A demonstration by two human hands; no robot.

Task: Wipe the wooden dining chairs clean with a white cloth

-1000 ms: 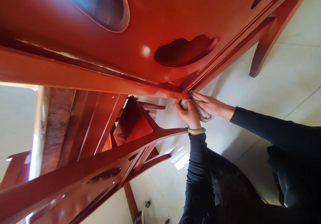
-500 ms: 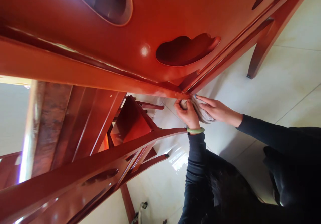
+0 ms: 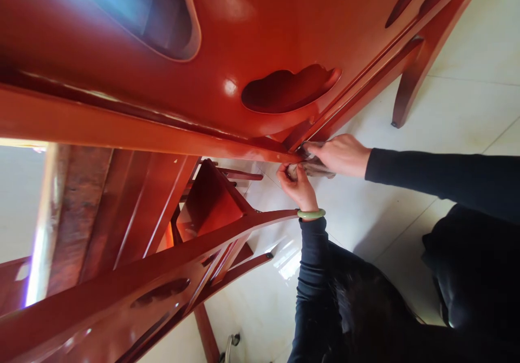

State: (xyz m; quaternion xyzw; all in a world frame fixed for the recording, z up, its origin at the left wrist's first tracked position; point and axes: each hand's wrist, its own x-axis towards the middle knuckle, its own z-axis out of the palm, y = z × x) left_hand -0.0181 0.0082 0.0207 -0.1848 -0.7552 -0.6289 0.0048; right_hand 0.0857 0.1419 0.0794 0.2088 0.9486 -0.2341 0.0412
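A grey-brown cloth (image 3: 319, 169) is bunched against the lower corner of a glossy red wooden chair back (image 3: 219, 92), where the side post meets the cross rail. My left hand (image 3: 299, 184), with a green bangle at the wrist, is closed around one end of the cloth just below that corner. From the right, my right hand (image 3: 345, 154) grips the cloth's other part, its fingers pressed toward the joint. The right fingertips are partly hidden by the cloth and the wood.
Another red chair (image 3: 162, 254) stands close on the left, its rail reaching near my left wrist. Further off are a third chair seat (image 3: 213, 200) and a large reddish wooden piece (image 3: 105, 206). A chair leg (image 3: 406, 89) rests on the pale tiled floor (image 3: 459, 114).
My right hand has shifted up and left, from fingers laid along the cloth to gripping it at the corner. The cloth is more bunched. The view has moved slightly.
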